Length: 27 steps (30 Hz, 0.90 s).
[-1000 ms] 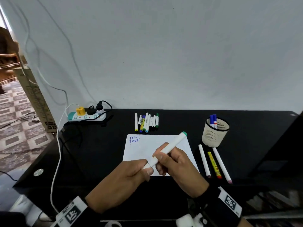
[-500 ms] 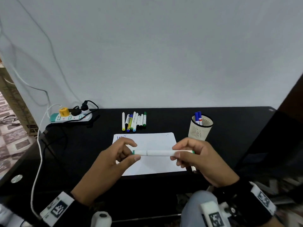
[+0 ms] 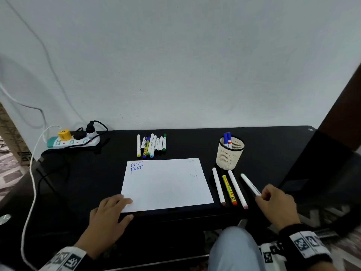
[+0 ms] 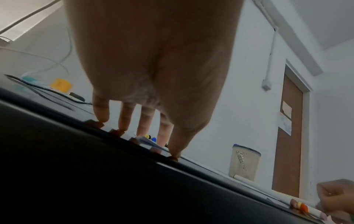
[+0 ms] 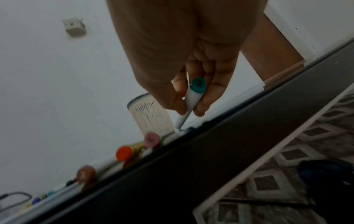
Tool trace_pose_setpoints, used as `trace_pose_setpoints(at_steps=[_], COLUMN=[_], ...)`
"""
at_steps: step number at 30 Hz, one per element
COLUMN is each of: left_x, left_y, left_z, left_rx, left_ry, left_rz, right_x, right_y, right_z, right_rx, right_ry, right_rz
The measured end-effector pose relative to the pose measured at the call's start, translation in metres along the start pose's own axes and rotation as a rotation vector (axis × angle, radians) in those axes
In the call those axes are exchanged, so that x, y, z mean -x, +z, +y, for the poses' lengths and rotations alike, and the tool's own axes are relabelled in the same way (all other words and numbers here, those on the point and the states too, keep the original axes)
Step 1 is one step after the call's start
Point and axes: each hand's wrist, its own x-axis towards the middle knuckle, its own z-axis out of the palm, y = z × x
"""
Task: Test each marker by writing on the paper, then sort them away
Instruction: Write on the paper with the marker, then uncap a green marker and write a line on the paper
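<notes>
A white sheet of paper (image 3: 166, 182) with "TEST" written twice in blue lies mid-table. My left hand (image 3: 109, 214) rests flat with its fingertips (image 4: 122, 125) on the paper's near-left corner. My right hand (image 3: 273, 204) pinches the near end of a white marker with green ends (image 3: 250, 183), which slants down with its far tip at the tabletop, right of three laid-out markers (image 3: 229, 189). In the right wrist view fingers and thumb curl round the green-ended marker (image 5: 193, 97). Several markers (image 3: 151, 145) lie in a row behind the paper.
A beige mesh pen cup (image 3: 230, 152) holding two blue markers stands behind the three laid-out markers. A power strip (image 3: 73, 140) with plugs and cables sits at the back left. A dark panel (image 3: 332, 163) borders the table's right side. My knee (image 3: 234, 249) shows below the table edge.
Both hands held the green-ended marker over the paper before. Now the left hand has let go and rests on the paper's corner, and the right hand has carried the marker to the right.
</notes>
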Motion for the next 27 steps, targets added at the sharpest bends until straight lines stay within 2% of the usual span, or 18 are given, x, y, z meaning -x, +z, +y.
trace_pose_setpoints(at_steps=[6,14,20,27], left_x=[0.001,0.002,0.003,0.004], left_y=[0.006,0.012,0.010,0.011], left_z=[-0.004,-0.009,-0.009,-0.011], left_rx=[-0.002,0.009,0.021,0.020], left_ry=[0.002,0.007,0.006,0.026], left_rz=[0.045,0.080,0.048,0.054], right_x=[-0.011,-0.016,-0.019,-0.029], right_y=[0.012,0.037,0.050,0.045], right_z=[-0.009,-0.036,-0.065,-0.058], right_rx=[0.096,0.077,0.203,0.222], right_ry=[-0.072,-0.137,-0.141,-0.102], right_rz=[-0.125,-0.208,-0.289,-0.306])
